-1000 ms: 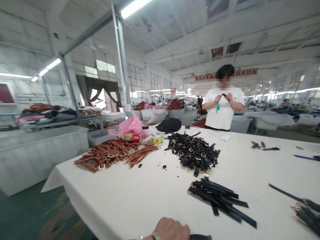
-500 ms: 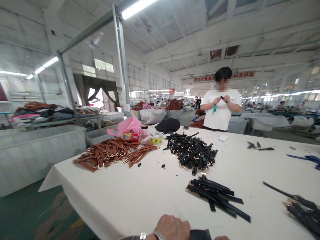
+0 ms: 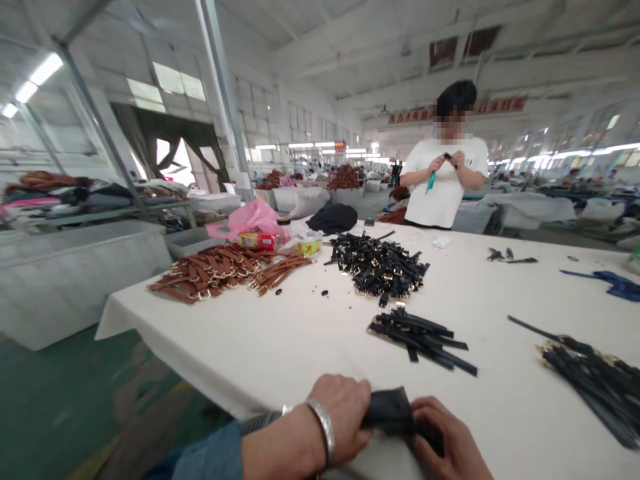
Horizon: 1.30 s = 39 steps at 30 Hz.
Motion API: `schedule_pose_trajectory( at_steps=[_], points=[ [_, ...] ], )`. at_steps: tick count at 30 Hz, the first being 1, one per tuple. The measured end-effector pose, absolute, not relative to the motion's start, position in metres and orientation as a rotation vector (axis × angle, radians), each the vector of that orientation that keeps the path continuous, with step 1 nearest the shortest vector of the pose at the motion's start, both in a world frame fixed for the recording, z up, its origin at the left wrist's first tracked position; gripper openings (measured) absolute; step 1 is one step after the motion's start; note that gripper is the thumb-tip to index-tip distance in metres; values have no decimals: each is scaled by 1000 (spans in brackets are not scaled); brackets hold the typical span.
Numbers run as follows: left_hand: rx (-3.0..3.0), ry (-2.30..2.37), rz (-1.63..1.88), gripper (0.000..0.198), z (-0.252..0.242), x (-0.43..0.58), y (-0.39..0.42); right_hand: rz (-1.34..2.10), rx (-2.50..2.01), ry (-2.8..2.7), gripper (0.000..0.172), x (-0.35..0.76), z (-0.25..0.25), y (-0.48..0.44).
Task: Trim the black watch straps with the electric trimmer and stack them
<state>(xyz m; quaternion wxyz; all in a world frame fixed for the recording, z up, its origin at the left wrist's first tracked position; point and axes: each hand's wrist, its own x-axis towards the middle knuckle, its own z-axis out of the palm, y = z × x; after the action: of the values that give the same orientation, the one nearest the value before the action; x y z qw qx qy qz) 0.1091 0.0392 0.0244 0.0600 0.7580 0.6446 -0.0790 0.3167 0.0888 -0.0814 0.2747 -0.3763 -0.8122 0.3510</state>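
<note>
My left hand, with a silver bangle at its wrist, is closed round one end of a black leather-like piece at the table's near edge. On the other side, my right hand has its fingers curled at the piece's right end, with a dark part of it in the grip. Whether this is a strap or part of something larger cannot be made out. Just beyond my hands lies a small bundle of black straps with gold buckles. Behind it is a larger heap of black buckled straps.
Brown straps are piled at left on the white-covered table, beside a pink bag. More black straps lie at right, near a blue strap. Across the table, a person in a white shirt handles something small.
The view has tilted down and both hands now show more fully, higher in the picture. My right hand has come into view at the black piece. The strap piles lie as before.
</note>
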Motion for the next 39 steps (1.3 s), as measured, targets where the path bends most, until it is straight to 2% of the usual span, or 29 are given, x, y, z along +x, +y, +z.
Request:
schedule_pose_trajectory(
  at_steps=[8,13,19,23,33,39],
  points=[
    [2126,1951,-310,40,25,79,45,906,-1033,-2146,22,320,-78,86],
    [2065,2011,-323,41,24,51,41,854,-1108,-2086,15,314,-74,82],
    [2067,1987,-245,41,24,40,32,509,-1097,-2209,8,311,-67,80],
    [2061,1983,-238,43,27,43,28,303,-920,-2411,13,315,-67,78],
    [2127,1887,-474,44,22,54,24,594,-855,-2335,7,322,-72,78],
    [2226,1859,-561,43,29,72,40,674,-995,-2311,17,322,-72,81]
  ],
)
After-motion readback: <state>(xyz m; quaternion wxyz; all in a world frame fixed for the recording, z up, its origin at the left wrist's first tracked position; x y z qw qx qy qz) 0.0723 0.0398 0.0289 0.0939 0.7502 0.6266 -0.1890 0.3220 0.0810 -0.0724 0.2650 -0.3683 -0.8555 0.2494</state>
